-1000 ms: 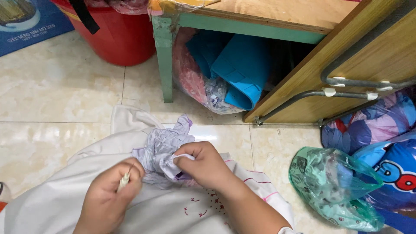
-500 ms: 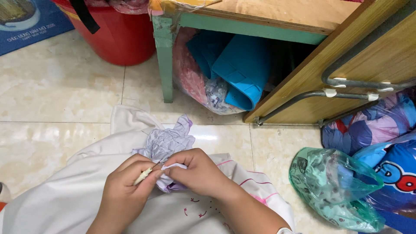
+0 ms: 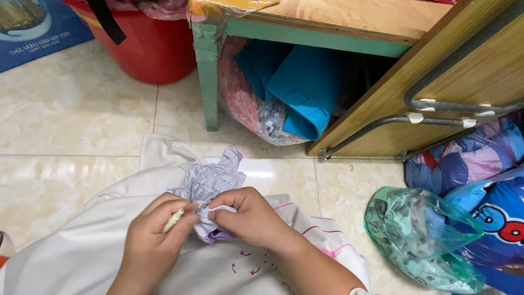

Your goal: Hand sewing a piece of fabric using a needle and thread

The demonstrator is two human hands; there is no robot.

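Over white cloth, hands pinching lilac fabric, tool

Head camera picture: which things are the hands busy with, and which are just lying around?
In use:
left hand with thin cream tool
right hand pinching lilac cloth
white cloth underneath

Lying about:
red tub
blue mat
green plastic bag

The single head view looks steeply down, close above the hands at lower centre; the tiled floor fills the left.
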